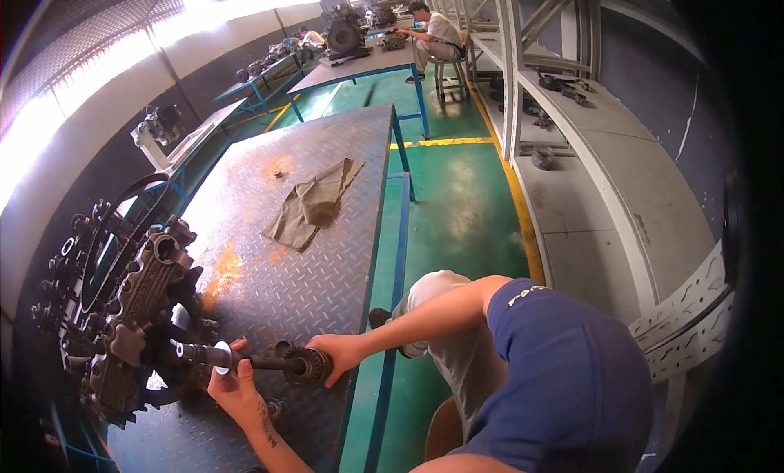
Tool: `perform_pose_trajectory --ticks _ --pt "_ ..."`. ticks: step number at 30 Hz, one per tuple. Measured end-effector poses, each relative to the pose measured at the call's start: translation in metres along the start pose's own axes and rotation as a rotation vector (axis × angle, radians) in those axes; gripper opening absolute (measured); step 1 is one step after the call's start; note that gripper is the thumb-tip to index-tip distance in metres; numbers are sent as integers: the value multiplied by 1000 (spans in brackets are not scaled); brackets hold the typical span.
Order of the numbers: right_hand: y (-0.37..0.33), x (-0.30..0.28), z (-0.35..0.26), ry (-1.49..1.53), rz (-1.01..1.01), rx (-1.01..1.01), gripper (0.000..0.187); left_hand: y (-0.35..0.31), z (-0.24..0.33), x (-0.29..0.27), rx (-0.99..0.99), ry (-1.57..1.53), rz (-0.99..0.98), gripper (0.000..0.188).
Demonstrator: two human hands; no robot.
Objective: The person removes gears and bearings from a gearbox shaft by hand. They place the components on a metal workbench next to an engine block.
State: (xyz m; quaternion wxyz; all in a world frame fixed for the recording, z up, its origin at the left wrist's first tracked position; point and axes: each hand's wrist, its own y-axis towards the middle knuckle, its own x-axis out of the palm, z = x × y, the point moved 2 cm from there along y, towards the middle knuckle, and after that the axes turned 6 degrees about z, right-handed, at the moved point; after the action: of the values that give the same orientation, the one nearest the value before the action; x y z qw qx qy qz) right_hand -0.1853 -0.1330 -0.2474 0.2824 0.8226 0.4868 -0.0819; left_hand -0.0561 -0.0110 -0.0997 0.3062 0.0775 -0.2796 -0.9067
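Over the metal-topped table I hold a geared shaft (265,363) lying nearly level. My left hand (237,388) pinches it from below, close to a shiny ring (219,356) near its bright splined left end. At the other end, my right hand (339,354) is wrapped around the dark toothed gear (312,367). Another gear-like part shows just behind the shaft, partly covered. Beside the shaft's left tip stands a large engine (135,342) with a belt. A small round part (276,408) rests on the table near my left wrist.
A crumpled brown cloth (314,205) and a small nut-like piece (278,175) lie farther up the diamond-plate table (327,269). Grey shelving (572,146) with metal parts runs along the right. Beyond, a seated person (437,36) works at another table (359,71).
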Motion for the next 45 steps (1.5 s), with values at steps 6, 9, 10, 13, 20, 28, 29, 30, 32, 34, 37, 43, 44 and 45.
perform_pose_trajectory --ticks 6,9,10,13,20,28,29,30,32,34,37,43,44,45 --pt "5 -3 -4 12 19 -88 51 4 6 -6 -56 33 43 29" --pt "3 -1 0 4 -59 -55 53 -1 12 -9 -34 123 8 25" --pt "1 0 7 -82 -34 -58 54 -3 14 -5 -46 79 13 24" --pt "-4 0 -2 -1 -58 -34 56 -7 14 -3 -30 95 -19 24" --pt "-21 -14 -5 -204 -17 82 85 -8 18 2 -69 173 -41 24" --pt "-34 -165 -95 1397 216 -63 92 3 31 18 10 301 -23 18" --pt "-38 -169 -101 1392 237 -95 93 1 29 19 -31 301 -28 20" --pt "-32 -176 -103 1365 237 -139 95 6 27 20 -48 289 -16 22" --pt "-32 -174 -101 1394 229 -118 96 3 20 15 -64 233 -9 27" --pt "-32 -176 -103 1405 231 -116 98 5 16 19 -58 263 -21 27" --pt "-36 -180 -103 1386 197 -139 88 3 18 23 -69 287 -12 26" --pt "-82 -220 -38 810 208 -93 37 -5 29 27 -77 355 -10 29" --pt "-96 -225 -17 681 480 -12 30 -6 28 21 -76 367 0 29" --pt "-127 -235 35 388 657 162 26 -7 30 24 -54 359 0 29"
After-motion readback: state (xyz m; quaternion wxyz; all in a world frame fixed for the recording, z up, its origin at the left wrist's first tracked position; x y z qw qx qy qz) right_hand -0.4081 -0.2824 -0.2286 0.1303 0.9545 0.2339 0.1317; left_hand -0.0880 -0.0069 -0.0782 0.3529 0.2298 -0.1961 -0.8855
